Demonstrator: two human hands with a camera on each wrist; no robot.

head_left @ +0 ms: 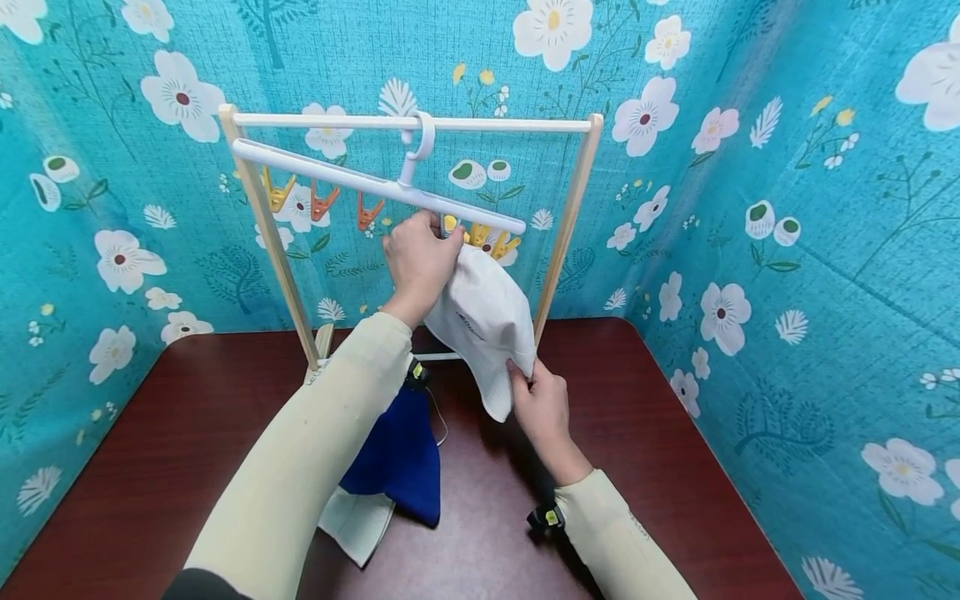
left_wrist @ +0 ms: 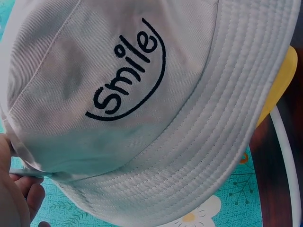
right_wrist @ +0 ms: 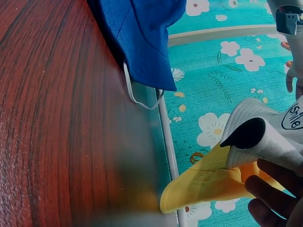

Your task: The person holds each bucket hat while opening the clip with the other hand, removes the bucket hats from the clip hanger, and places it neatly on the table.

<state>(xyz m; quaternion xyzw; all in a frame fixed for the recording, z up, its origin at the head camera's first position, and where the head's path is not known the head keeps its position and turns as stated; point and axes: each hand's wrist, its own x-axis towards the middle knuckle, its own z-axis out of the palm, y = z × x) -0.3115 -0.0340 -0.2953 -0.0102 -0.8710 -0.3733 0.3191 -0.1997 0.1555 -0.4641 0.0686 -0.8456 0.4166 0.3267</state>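
Observation:
A white bucket hat [head_left: 487, 304] with black "Smile" lettering, plain in the left wrist view on the hat [left_wrist: 123, 80], hangs tilted below a white hanger [head_left: 360, 182]. Up by the hanger's bar, my left hand [head_left: 420, 257] pinches the hat's upper edge. Lower down, my right hand [head_left: 542, 407] grips the brim between thumb and fingers. Several yellow clips [head_left: 491, 240] sit at the hanger's right part, partly behind the hat. Behind the white hat, the right wrist view shows a yellow hat [right_wrist: 208, 182]; how it is held up is hidden.
The hanger hooks over a wooden rack [head_left: 273, 242] and slopes down rightward. Orange clips [head_left: 324, 202] and a yellow clip [head_left: 277, 192] hang on its left side. On the table [head_left: 637, 442] lie a blue hat [head_left: 397, 458] with a white cord and a pale folded cloth [head_left: 356, 521].

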